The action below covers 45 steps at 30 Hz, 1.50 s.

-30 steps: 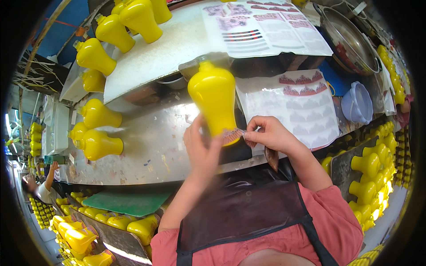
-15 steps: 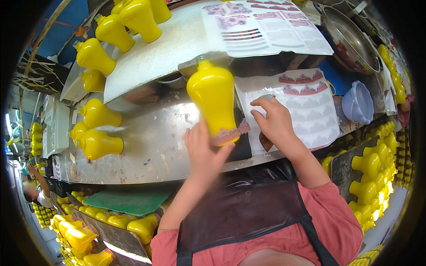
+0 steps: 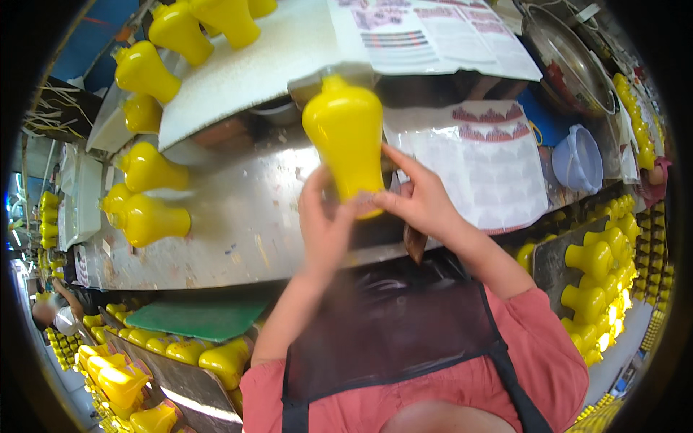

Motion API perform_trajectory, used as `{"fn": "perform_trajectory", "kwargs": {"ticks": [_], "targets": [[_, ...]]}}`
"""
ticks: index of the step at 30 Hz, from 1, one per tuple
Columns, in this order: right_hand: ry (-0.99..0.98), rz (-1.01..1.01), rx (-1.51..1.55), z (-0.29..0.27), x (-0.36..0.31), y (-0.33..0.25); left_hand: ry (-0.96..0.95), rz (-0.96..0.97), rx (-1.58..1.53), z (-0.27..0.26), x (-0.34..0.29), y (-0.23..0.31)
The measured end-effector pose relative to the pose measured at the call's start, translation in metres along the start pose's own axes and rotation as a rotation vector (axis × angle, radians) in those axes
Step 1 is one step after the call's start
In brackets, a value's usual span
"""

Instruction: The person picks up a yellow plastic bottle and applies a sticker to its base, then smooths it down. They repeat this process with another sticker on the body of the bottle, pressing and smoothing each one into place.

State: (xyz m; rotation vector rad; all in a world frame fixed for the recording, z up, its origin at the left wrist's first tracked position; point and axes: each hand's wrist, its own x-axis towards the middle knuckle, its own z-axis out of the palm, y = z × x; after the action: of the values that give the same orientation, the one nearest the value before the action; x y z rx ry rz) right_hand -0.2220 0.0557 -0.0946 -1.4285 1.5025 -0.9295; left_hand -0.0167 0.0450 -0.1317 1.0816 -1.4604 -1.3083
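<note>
A glossy yellow vase-shaped bottle (image 3: pixel 345 137) stands in front of me, its neck pointing away. Round the left side of its lower part wraps my left hand (image 3: pixel 323 220), thumb near the base. My right hand (image 3: pixel 424 198) grips the lower right side, index finger stretched along it and thumb on the patterned pink decal strip (image 3: pixel 364 199) around the base. A dark brown flat piece (image 3: pixel 413 242) sticks out below my right palm, seemingly kept in the curled fingers. Part of the strip is hidden by my hands.
Printed decal sheets (image 3: pixel 498 173) lie right of the bottle and on the raised white board (image 3: pixel 238 94) behind. More yellow bottles (image 3: pixel 155 216) stand at left. A lilac bucket (image 3: pixel 577 160) and metal pan (image 3: pixel 567 58) are at right. Bottle racks flank me; a person (image 3: pixel 61 314) is far left.
My right hand has moved left from over the decal sheet onto the bottle's lower side. The strip's loose right end, sticking out before, is now under my right thumb.
</note>
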Motion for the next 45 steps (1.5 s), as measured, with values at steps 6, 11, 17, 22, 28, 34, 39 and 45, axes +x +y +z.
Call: {"fn": "perform_trajectory", "kwargs": {"ticks": [6,11,17,22,28,34,39,45], "targets": [[-0.090,0.085,0.291,-0.008,-0.001,0.003,0.016,0.034,-0.038,-0.007,0.001,-0.004],[-0.027,0.000,0.247,0.003,-0.004,0.008,0.017,0.074,0.104,-0.009,0.002,-0.003],[0.016,0.035,0.180,0.010,-0.007,0.007,0.029,0.030,0.008,0.000,0.002,-0.002],[-0.005,0.062,0.155,0.007,-0.008,0.004,0.033,0.055,-0.010,-0.002,0.003,-0.006],[-0.019,0.063,0.282,0.007,-0.006,0.009,0.082,0.007,-0.099,0.001,0.004,-0.009],[0.024,0.013,0.162,0.010,-0.006,0.012,0.017,0.011,-0.130,0.003,0.000,-0.003],[0.022,0.010,0.116,0.009,-0.006,0.010,0.024,-0.015,-0.173,0.003,0.000,0.001],[0.022,0.041,0.126,0.009,-0.005,0.010,0.020,-0.009,-0.223,0.004,0.000,0.001]]}}
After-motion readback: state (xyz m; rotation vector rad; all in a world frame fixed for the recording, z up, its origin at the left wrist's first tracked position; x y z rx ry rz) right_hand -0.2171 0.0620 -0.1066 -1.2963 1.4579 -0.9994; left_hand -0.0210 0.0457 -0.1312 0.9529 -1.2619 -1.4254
